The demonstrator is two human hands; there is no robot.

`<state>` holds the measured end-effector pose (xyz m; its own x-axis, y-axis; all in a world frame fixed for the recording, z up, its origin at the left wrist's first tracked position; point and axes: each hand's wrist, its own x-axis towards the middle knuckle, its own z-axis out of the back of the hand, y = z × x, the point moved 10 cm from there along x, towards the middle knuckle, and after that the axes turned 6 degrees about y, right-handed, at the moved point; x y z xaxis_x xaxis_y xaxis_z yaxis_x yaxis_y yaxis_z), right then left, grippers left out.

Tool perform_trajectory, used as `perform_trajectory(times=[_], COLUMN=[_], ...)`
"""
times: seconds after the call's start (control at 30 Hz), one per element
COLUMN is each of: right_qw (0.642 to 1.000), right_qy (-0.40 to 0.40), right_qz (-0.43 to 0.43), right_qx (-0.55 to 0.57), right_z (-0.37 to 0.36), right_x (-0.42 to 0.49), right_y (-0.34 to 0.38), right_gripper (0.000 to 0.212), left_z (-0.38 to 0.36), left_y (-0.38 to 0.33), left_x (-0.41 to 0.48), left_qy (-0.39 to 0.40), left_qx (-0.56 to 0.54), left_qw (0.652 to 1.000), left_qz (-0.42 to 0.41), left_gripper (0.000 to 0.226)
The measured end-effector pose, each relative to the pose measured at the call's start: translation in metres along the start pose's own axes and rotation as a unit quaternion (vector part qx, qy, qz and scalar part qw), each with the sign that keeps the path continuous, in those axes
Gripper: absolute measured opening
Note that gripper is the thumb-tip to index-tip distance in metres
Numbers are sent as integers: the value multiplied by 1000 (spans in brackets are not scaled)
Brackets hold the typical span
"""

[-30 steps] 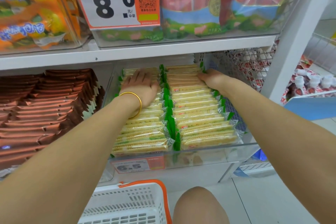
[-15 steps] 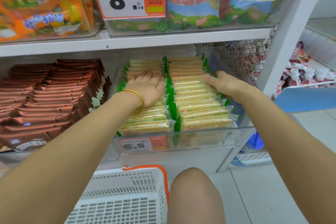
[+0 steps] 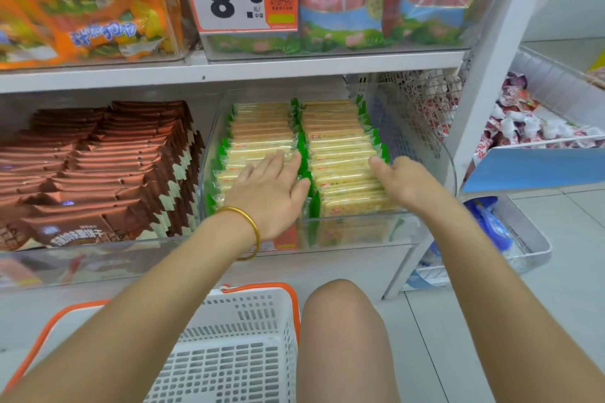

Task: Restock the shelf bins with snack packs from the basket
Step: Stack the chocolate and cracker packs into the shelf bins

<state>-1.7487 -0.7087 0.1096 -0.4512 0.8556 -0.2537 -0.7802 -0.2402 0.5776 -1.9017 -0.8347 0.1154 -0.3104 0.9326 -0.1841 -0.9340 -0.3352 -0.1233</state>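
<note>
Both arms reach forward from the bottom corners toward the clear shelf bin [image 3: 360, 232] on the middle shelf, which holds two rows of green-edged snack packs [image 3: 340, 153] standing on edge. The left hand [image 3: 268, 193], with a gold bangle [image 3: 252, 226] on its wrist, lies palm down on the left row, fingers straight and slightly spread, gripping nothing. The right hand [image 3: 404, 183] rests on the outer edge of the right row. One digit lies straight across the pack tops and the others drop out of sight, so it is unclear whether they hold anything. The white basket [image 3: 229, 337] with its orange rim sits below the arms, beside a bare knee [image 3: 340, 320].
</note>
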Motion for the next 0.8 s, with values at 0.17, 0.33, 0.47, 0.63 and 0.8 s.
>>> perform_trajectory(times=[0.17, 0.33, 0.47, 0.63, 0.8], right_qw=[996, 974, 968, 922, 925], right_qy=[-88, -200, -212, -209, -155], right_qz=[14, 101, 88, 193, 192], right_qx=[28, -9, -99, -264, -288], right_z=[0, 3, -11, -33, -42], right_x=[-13, -39, -43, -42, -20], right_y=[3, 17, 29, 63, 70], right_gripper=[58, 52, 54, 74, 63], left_z=[6, 4, 9, 8, 10], left_y=[2, -2, 2, 3, 6], left_x=[-2, -23, -21, -18, -6], left_qy=[-47, -112, -130, -142, -120], left_qx=[-9, 0, -12, 10, -1], left_qw=[999, 993, 991, 989, 992], left_qz=[16, 25, 30, 37, 40], left_gripper=[54, 54, 53, 53, 52])
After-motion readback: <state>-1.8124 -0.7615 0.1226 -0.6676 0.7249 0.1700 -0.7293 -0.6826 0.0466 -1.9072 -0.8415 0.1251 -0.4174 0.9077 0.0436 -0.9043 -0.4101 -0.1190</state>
